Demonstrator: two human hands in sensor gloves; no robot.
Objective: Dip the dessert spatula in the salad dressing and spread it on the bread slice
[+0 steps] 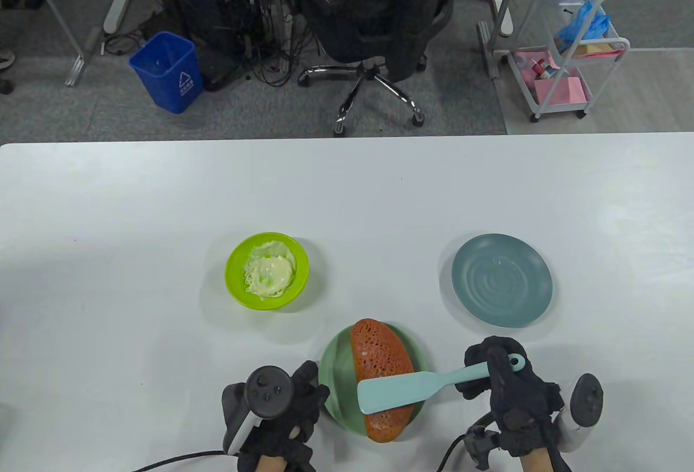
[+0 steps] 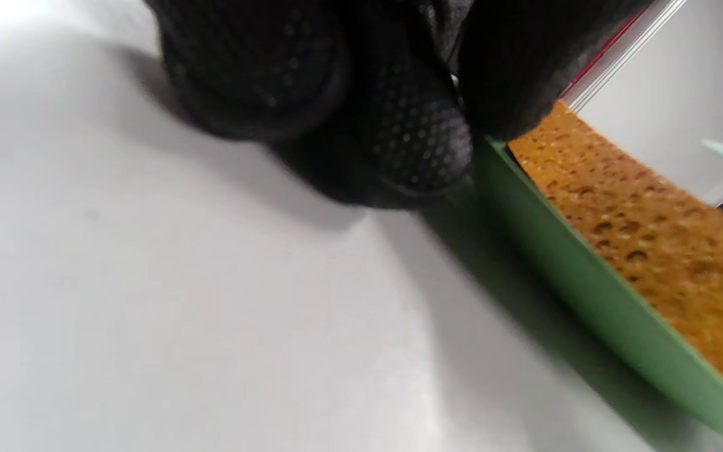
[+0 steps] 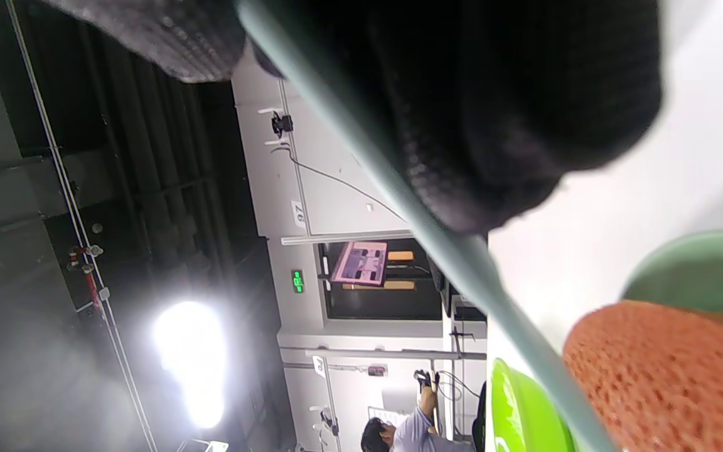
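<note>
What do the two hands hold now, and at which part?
The right hand grips the dessert spatula near its handle end. The left hand touches the green plate at its left rim.

Office or lab: swivel chair (image 1: 374,17), cable tangle (image 1: 260,22), blue bin (image 1: 167,72), cart (image 1: 569,60).

Pale teal spatula (image 1: 412,388); orange-brown, pitted bread slice (image 1: 379,369) on a muted green plate (image 1: 336,369); cream dressing (image 1: 269,272) in a lime-green bowl (image 1: 236,271); slate-blue plate (image 1: 501,288), faintly ringed perhaps; black gloves on left hand (image 1: 282,412) and right hand (image 1: 507,385); white table (image 1: 108,222)
</note>
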